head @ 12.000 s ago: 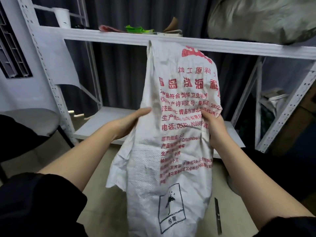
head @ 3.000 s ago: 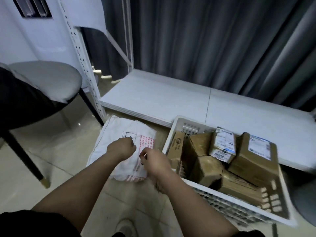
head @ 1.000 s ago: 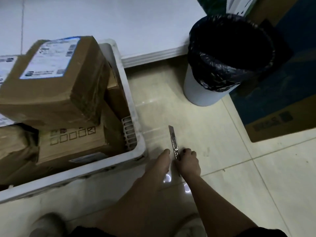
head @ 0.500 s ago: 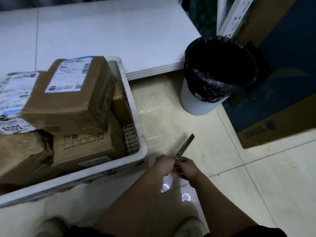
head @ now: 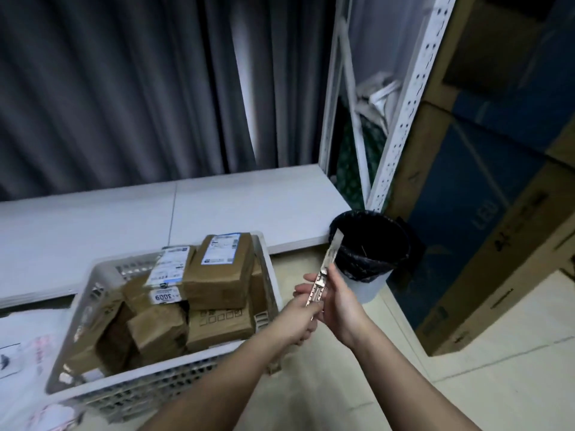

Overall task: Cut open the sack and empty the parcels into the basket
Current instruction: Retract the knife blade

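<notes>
A metal utility knife (head: 325, 272) points up and away, its blade out, held between both hands above the floor. My left hand (head: 303, 309) grips the lower end of its handle. My right hand (head: 339, 301) holds the handle from the right side. The white plastic basket (head: 102, 278) stands to the left, filled with several brown cardboard parcels (head: 217, 272) bearing white labels. The emptied white sack (head: 18, 346) with red print lies flat on the floor at the far left, partly cut off by the frame edge.
A white bin lined with a black bag (head: 370, 253) stands just right of the knife. A low white shelf board (head: 155, 213) runs behind the basket, before a grey curtain. A white rack post (head: 401, 113) and large blue and brown cartons (head: 485, 213) fill the right.
The knife was picked up off the floor by the basket and raised; both hands now hold it higher, blade upward. The view has tilted up from the floor.
</notes>
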Demonstrator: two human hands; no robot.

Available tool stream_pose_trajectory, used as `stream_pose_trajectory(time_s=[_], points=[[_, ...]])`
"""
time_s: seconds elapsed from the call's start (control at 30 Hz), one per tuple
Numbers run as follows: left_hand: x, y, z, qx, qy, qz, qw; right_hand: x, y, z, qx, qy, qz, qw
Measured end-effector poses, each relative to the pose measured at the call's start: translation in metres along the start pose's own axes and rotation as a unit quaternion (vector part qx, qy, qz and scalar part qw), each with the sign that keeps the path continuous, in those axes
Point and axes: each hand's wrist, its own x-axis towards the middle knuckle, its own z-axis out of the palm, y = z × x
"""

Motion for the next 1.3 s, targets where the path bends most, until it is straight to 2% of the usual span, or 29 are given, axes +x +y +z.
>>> stream_pose_trajectory(time_s=[0.17,0.27,0.33,0.53,0.8,1.07,1.13,1.23,1.3], points=[[-0.067,0.019,-0.027,-0.033,0.117,0.124,0.985,-0.047,-0.016,0.066,-0.042,0.004,-0.099,0.994],[-0.093,0.018,-0.052,0.030,0.197,0.191,0.961,-0.063,-0.018,0.100,-0.047,-0.023,-0.110,0.993],[-0.104,0.012,-0.069,0.063,0.238,0.205,0.947,-0.067,-0.017,0.119,-0.052,-0.045,-0.118,0.991],[-0.113,-0.008,-0.092,0.006,0.311,0.222,0.924,-0.057,0.002,0.162,-0.036,-0.040,-0.138,0.989],[-0.108,-0.010,-0.101,-0.017,0.312,0.216,0.925,-0.046,-0.001,0.169,-0.033,-0.086,-0.120,0.988],[-0.104,-0.012,-0.099,-0.002,0.304,0.221,0.927,-0.042,-0.001,0.164,0.031,-0.142,-0.091,0.985],[-0.110,-0.007,-0.099,-0.059,0.286,0.218,0.931,-0.044,0.001,0.162,0.021,-0.177,-0.074,0.981],[-0.111,0.000,-0.103,-0.159,0.280,0.170,0.931,-0.049,0.009,0.163,-0.020,-0.220,-0.045,0.974],[-0.108,0.001,-0.107,-0.187,0.251,0.125,0.941,-0.048,0.015,0.163,-0.029,-0.234,-0.033,0.971]])
